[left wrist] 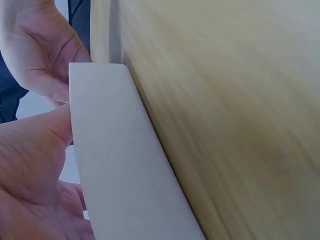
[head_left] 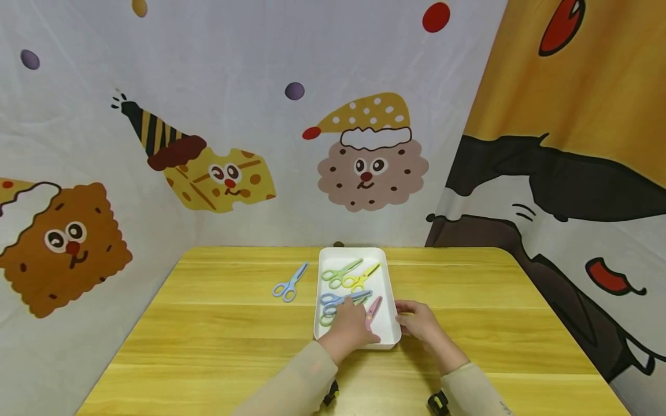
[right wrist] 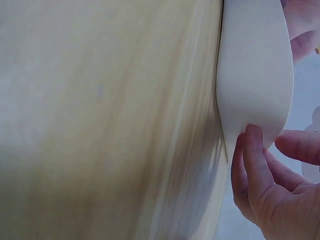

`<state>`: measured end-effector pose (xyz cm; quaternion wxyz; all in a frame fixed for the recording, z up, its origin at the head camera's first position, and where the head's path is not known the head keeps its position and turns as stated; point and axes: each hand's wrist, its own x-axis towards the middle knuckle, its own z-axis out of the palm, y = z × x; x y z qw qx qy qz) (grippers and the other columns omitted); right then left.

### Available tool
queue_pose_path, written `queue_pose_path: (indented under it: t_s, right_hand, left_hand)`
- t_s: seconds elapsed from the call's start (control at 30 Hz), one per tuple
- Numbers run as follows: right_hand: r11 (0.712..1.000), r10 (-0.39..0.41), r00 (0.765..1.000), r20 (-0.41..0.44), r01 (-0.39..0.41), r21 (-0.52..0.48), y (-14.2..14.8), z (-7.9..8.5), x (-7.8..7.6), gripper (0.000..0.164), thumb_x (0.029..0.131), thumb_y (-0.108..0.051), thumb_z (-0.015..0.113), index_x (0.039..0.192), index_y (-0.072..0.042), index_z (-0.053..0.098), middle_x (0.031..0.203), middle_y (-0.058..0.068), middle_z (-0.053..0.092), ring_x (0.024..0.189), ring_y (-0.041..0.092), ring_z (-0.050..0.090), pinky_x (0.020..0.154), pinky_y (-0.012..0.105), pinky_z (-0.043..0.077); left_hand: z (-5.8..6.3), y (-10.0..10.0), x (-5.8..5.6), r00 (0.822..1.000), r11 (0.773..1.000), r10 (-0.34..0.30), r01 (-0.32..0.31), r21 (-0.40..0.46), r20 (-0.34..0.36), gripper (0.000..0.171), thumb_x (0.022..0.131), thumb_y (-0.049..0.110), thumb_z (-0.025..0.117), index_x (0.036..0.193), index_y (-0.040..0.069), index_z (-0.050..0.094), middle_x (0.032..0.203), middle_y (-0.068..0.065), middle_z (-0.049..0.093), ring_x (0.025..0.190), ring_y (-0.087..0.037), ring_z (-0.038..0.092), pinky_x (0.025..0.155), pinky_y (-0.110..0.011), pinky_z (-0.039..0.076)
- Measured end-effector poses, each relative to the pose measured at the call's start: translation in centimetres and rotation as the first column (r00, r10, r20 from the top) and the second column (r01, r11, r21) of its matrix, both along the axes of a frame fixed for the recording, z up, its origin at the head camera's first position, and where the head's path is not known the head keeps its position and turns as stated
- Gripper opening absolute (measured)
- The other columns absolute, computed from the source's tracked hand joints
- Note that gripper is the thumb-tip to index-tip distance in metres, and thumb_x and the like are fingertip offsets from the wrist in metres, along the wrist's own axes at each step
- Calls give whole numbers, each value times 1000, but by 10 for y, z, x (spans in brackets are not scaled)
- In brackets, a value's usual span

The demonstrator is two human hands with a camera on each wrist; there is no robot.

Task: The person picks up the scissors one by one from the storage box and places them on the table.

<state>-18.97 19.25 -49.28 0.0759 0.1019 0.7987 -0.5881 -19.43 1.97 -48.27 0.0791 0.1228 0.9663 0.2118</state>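
At least six scissors (head_left: 293,281) show: two light-blue pairs (head_left: 357,295), two light-green pairs (head_left: 344,272), one yellow pair (head_left: 362,279) and one pink pair (head_left: 373,312). There is one white rectangular tray (head_left: 387,309), one bare left hand (head_left: 350,326), one bare right hand (head_left: 420,322), one yellow-toned wooden tabletop (head_left: 234,323) and three hat-wearing cartoon figures (head_left: 372,193).

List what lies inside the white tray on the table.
The white tray holds green scissors, yellow scissors, blue scissors, pink scissors and another green pair, partly covered. What lies beneath the left hand cannot be seen.
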Motion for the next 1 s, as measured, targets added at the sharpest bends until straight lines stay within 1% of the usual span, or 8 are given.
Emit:
queue_pose_path:
  t_s: [0.07,0.17,0.27,0.4,0.57,0.73,0.83,1.0]
  right_hand:
    - [1000,-6,1000,1,6,-1,0,-1,0,38,86,9,54,124,12,53,118,29,56,97,31,62,76,41,57]
    - [1000,-8,1000,-4,8,-4,1,-1,0,38,86,9,54,123,13,53,117,29,56,96,30,63,76,40,57]
    - [1000,-8,1000,-10,8,-11,1,-1,0,38,85,10,54,123,13,54,116,30,57,94,29,63,75,41,57]
    - [1000,-8,1000,-9,7,-16,1,-1,0,38,85,10,54,123,13,53,117,30,57,95,29,63,75,41,57]
    - [1000,-7,1000,-7,7,-21,0,0,0,38,85,10,55,123,13,53,118,30,56,96,30,62,76,41,57]
    - [1000,-6,1000,-9,6,-19,0,1,0,38,86,9,55,123,13,53,118,30,56,95,30,63,76,42,57]
    - [1000,-6,1000,-8,6,-19,0,2,1,38,86,9,55,123,13,53,118,30,56,95,30,63,76,42,57]
    - [1000,-7,1000,-5,7,-24,0,2,1,38,86,9,55,123,13,53,118,30,56,95,30,63,75,41,57]
  left_hand:
    - [2,2,1,1000,1000,8,-8,-14,19,76,61,45,85,116,-2,60,122,-22,48,111,-37,48,90,-45,49]
    - [3,5,1,999,1000,16,-16,-17,41,75,61,44,85,116,-1,59,121,-21,49,111,-36,48,89,-45,49]
    - [5,8,2,999,1000,10,-10,-16,44,67,61,42,85,109,1,61,116,-19,49,106,-35,49,85,-45,50]
    - [8,9,2,999,1000,1,-1,-2,35,55,59,35,87,98,4,63,109,-18,50,98,-34,50,77,-43,51]
    - [10,10,1,999,999,14,-16,34,47,52,54,28,90,91,4,63,104,-17,49,90,-32,50,72,-43,51]
    - [10,12,1,998,999,35,-36,33,45,61,52,31,91,97,3,62,106,-18,50,91,-32,51,75,-44,51]
    - [10,13,1,998,999,40,-41,30,43,61,53,28,91,100,3,61,105,-19,50,92,-33,51,75,-45,51]
    - [8,14,0,998,999,44,-44,-15,35,63,55,25,90,105,3,60,107,-19,51,94,-35,52,76,-45,52]
